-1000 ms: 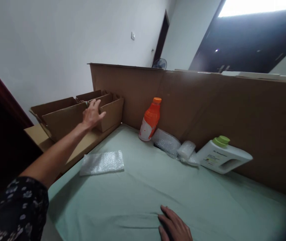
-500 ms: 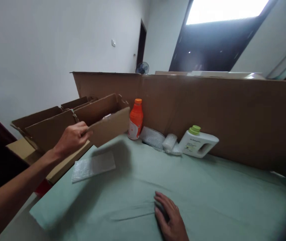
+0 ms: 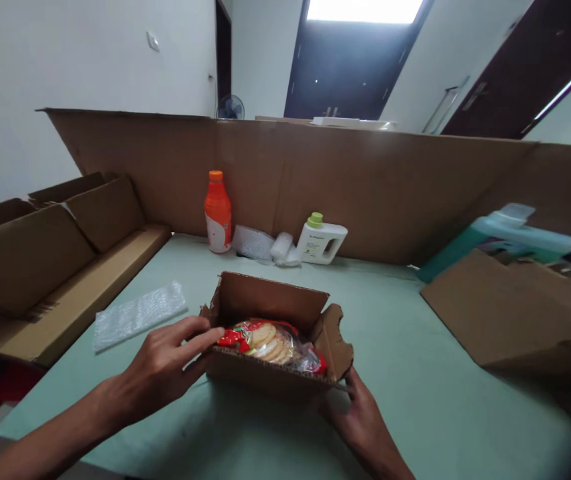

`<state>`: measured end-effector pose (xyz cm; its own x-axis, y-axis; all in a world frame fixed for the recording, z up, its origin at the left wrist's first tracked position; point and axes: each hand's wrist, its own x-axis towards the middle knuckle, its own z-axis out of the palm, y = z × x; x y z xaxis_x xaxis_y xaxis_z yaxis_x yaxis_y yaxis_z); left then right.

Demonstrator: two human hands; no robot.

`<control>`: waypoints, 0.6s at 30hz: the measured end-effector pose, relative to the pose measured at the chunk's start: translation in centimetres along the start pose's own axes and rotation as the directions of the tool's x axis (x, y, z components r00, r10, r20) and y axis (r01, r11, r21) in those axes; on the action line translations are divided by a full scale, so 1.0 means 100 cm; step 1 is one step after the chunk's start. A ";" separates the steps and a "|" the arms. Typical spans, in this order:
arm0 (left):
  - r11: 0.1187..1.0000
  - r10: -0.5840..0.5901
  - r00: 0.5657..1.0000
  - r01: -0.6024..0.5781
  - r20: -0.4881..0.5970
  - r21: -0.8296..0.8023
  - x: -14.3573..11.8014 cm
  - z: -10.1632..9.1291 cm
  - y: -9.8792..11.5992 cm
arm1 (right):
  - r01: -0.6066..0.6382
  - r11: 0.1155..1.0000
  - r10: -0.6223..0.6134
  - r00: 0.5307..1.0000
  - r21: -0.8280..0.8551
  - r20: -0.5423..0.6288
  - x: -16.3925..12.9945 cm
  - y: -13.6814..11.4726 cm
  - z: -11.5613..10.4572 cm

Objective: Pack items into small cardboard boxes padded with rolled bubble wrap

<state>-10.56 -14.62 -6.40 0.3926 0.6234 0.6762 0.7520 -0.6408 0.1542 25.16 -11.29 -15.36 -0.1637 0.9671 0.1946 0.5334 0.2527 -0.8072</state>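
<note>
Resting on the green surface [image 3: 415,373], near centre, the open cardboard box [image 3: 270,313] holds a biscuit packet [image 3: 270,341]; left hand [image 3: 165,370] pinches its left end, right hand [image 3: 360,417] seemingly grips its right corner.

Both hands on an open cardboard box

The left hand [image 3: 165,363] and right hand [image 3: 360,417] grip the box [image 3: 270,337], which holds a biscuit packet [image 3: 268,340].

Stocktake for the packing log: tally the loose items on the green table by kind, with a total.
Open cardboard box with biscuit packet, held by left hand and right hand: 1
Bottles: 2, orange bottle, white jug
Flat bubble-wrap sheet: 1
Bubble-wrap bundles: 2
Total: 6
</note>
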 end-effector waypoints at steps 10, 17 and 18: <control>0.684 -0.609 0.765 0.641 0.211 -0.350 -0.066 0.070 0.005 | 0.002 0.995 -0.005 1.000 0.103 0.023 0.006 0.012 0.020; 0.536 -0.704 0.674 0.712 0.224 -0.454 -0.041 0.117 -0.012 | -0.004 0.989 -0.004 0.999 0.145 0.053 0.071 0.016 0.016; 0.526 -0.709 0.669 0.711 0.221 -0.466 -0.034 0.122 -0.017 | -0.021 0.988 0.015 0.999 0.156 0.045 0.082 0.016 0.016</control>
<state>-6.73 -10.13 -17.73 -0.1539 0.9708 0.1839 0.4278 -0.1023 0.8981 23.31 -3.00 -15.95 -0.1928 0.9685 0.1577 0.4012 0.2244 -0.8881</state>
